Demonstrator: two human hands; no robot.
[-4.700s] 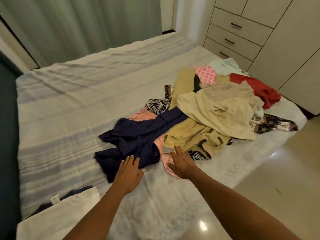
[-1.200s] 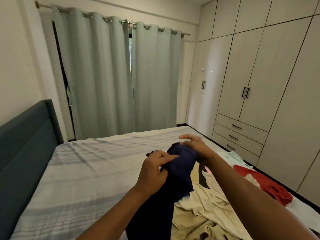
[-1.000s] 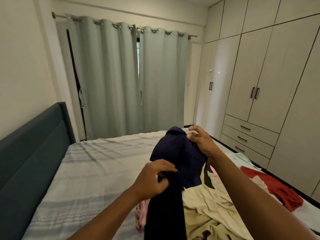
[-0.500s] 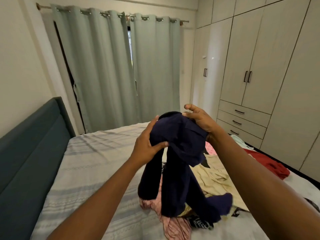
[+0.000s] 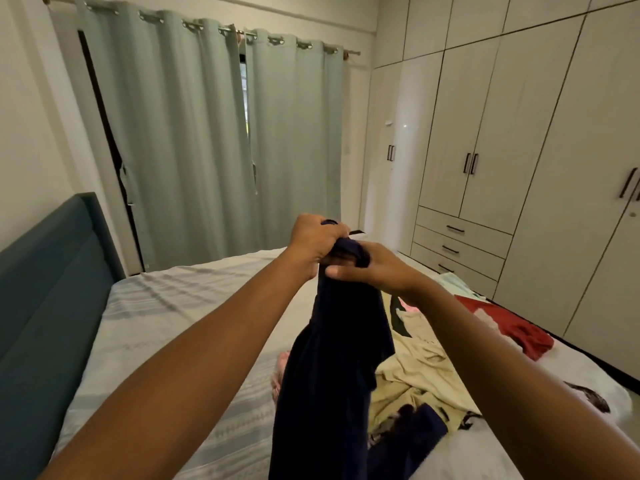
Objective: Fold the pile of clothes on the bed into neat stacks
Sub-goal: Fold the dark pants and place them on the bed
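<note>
A dark navy garment [image 5: 332, 368] hangs in the air over the bed [image 5: 166, 327], bunched at its top. My left hand [image 5: 313, 242] grips that top from the left, and my right hand [image 5: 372, 268] grips it just beside, fingers curled round the cloth. The two hands are close together, almost touching. Behind and to the right lies the pile of clothes [image 5: 426, 368] with a cream piece on top, a red garment [image 5: 509, 327] at its far side and a bit of pink cloth [image 5: 282, 367] showing left of the navy garment.
A teal padded headboard [image 5: 45, 306] runs along the bed's left side. Pale green curtains [image 5: 214, 143] hang behind the bed. A beige wardrobe with drawers [image 5: 460, 244] lines the right wall close to the bed.
My hands have come together and gathered the top of the navy garment into a tight bunch. Half a second ago they held it spread apart over a wider span.
</note>
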